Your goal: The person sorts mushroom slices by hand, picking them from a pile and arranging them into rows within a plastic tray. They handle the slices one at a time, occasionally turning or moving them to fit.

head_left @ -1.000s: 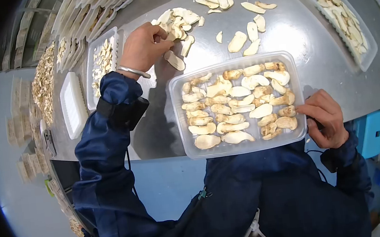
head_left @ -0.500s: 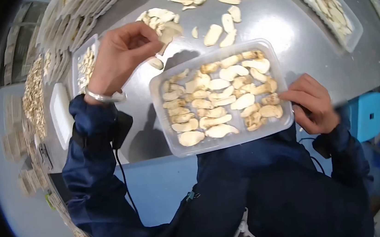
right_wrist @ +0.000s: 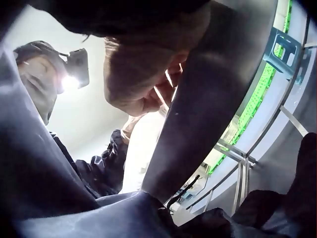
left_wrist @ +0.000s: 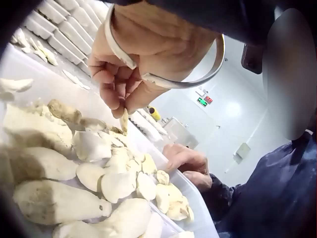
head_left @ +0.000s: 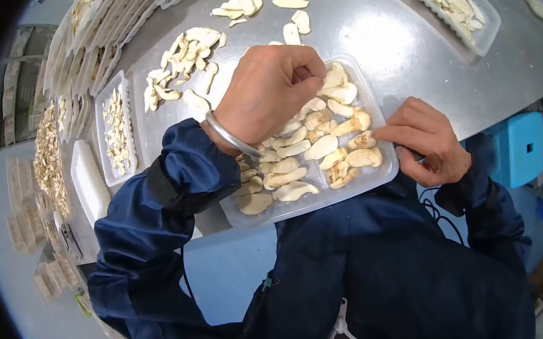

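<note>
A clear plastic tray point(head_left: 376, 111) lies at the table's front edge, filled with rows of pale and brown-edged mushroom slices point(head_left: 289, 177). My left hand point(head_left: 270, 93), with a metal bangle at the wrist, reaches over the tray's far side and hides part of its rows. In the left wrist view its thumb and fingertips pinch a thin mushroom slice point(left_wrist: 124, 122) just above the others. At the tray's right side, my right hand point(head_left: 433, 142) grips the rim, index finger laid against it and thumb lower down.
Loose mushroom slices point(head_left: 190, 53) lie heaped beyond my left forearm, with smaller groups point(head_left: 241, 4) farther back. A filled tray point(head_left: 489, 19) stands at the far right. Stacked trays point(head_left: 78, 64) and a white tray point(head_left: 89, 182) are at left. A blue stool point(head_left: 524, 149) stands below the table at right.
My left hand took a slice from the loose heap and carried it rightward over the tray's far side. My right hand has stayed at the tray's right rim.
</note>
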The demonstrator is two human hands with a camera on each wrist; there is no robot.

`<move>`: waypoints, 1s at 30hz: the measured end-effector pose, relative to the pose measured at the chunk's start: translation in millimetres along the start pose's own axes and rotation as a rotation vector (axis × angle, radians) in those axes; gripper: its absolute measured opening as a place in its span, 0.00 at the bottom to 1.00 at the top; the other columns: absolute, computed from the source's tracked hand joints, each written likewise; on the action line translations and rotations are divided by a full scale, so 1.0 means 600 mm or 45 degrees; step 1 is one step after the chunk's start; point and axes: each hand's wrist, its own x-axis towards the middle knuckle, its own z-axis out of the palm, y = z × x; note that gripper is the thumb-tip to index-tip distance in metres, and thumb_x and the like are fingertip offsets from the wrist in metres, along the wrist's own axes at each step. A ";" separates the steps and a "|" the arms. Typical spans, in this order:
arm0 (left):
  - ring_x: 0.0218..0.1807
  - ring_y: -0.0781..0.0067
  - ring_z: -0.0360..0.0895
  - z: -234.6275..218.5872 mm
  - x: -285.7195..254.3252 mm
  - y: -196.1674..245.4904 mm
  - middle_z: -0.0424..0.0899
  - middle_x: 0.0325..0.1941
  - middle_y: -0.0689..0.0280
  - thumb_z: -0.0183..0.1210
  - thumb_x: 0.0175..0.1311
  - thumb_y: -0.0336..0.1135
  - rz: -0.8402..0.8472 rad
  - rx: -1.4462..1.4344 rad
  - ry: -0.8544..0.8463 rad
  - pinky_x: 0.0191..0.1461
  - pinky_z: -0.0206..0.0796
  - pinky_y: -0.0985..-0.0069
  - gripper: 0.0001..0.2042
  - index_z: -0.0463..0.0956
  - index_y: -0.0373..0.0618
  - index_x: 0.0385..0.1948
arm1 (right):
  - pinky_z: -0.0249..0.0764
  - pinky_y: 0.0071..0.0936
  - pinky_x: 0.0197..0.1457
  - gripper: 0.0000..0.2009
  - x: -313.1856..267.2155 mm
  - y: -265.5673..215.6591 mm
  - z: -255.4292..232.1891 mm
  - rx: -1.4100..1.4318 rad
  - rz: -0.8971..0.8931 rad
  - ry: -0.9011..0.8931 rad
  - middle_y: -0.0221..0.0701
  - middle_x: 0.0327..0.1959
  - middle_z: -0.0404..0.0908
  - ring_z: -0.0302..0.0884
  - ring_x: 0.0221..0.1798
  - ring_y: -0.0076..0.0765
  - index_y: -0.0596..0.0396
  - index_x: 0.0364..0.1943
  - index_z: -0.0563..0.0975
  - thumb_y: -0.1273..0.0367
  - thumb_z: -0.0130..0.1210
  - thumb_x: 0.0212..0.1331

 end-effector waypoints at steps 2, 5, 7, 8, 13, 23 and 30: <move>0.29 0.82 0.74 -0.001 0.002 0.005 0.83 0.29 0.69 0.65 0.65 0.26 0.006 0.032 -0.023 0.34 0.68 0.79 0.03 0.84 0.38 0.36 | 0.71 0.36 0.38 0.21 -0.001 0.000 0.000 -0.002 0.000 0.008 0.37 0.33 0.80 0.74 0.35 0.43 0.60 0.44 0.83 0.81 0.55 0.39; 0.30 0.79 0.75 0.006 0.004 -0.002 0.83 0.31 0.67 0.65 0.63 0.25 0.085 0.059 0.016 0.35 0.69 0.78 0.03 0.84 0.38 0.36 | 0.71 0.36 0.38 0.21 0.000 -0.001 0.001 -0.010 -0.003 0.015 0.37 0.33 0.80 0.74 0.35 0.43 0.60 0.44 0.83 0.80 0.55 0.39; 0.31 0.77 0.76 0.005 0.006 -0.011 0.83 0.32 0.66 0.65 0.62 0.25 0.228 0.229 0.103 0.35 0.69 0.77 0.03 0.83 0.38 0.36 | 0.71 0.36 0.38 0.21 0.000 0.000 0.001 -0.014 -0.002 0.012 0.37 0.33 0.80 0.74 0.35 0.43 0.60 0.44 0.83 0.80 0.55 0.39; 0.31 0.76 0.77 0.002 0.008 -0.015 0.83 0.33 0.65 0.65 0.62 0.25 0.300 0.315 0.147 0.36 0.69 0.77 0.03 0.83 0.38 0.36 | 0.71 0.36 0.38 0.21 0.000 0.000 0.001 -0.017 -0.006 0.010 0.37 0.33 0.80 0.74 0.35 0.43 0.60 0.44 0.83 0.80 0.55 0.39; 0.30 0.73 0.78 -0.062 0.038 -0.048 0.85 0.32 0.63 0.65 0.62 0.28 0.255 0.423 0.287 0.37 0.72 0.75 0.06 0.84 0.37 0.37 | 0.71 0.36 0.38 0.22 -0.001 0.001 0.002 -0.009 -0.010 0.021 0.38 0.33 0.80 0.73 0.34 0.44 0.60 0.44 0.83 0.81 0.55 0.38; 0.37 0.61 0.83 -0.049 0.157 -0.066 0.82 0.36 0.60 0.66 0.56 0.32 0.168 0.734 -0.054 0.47 0.75 0.67 0.15 0.85 0.43 0.47 | 0.71 0.36 0.39 0.22 -0.002 -0.001 -0.003 0.017 0.038 -0.007 0.35 0.34 0.79 0.72 0.35 0.43 0.59 0.45 0.83 0.81 0.56 0.39; 0.40 0.59 0.81 -0.059 0.170 -0.096 0.80 0.41 0.60 0.62 0.56 0.25 0.485 0.760 -0.165 0.47 0.74 0.64 0.16 0.83 0.45 0.48 | 0.71 0.36 0.39 0.23 0.001 0.000 -0.002 0.022 0.037 -0.011 0.35 0.33 0.79 0.72 0.35 0.43 0.59 0.46 0.83 0.80 0.56 0.39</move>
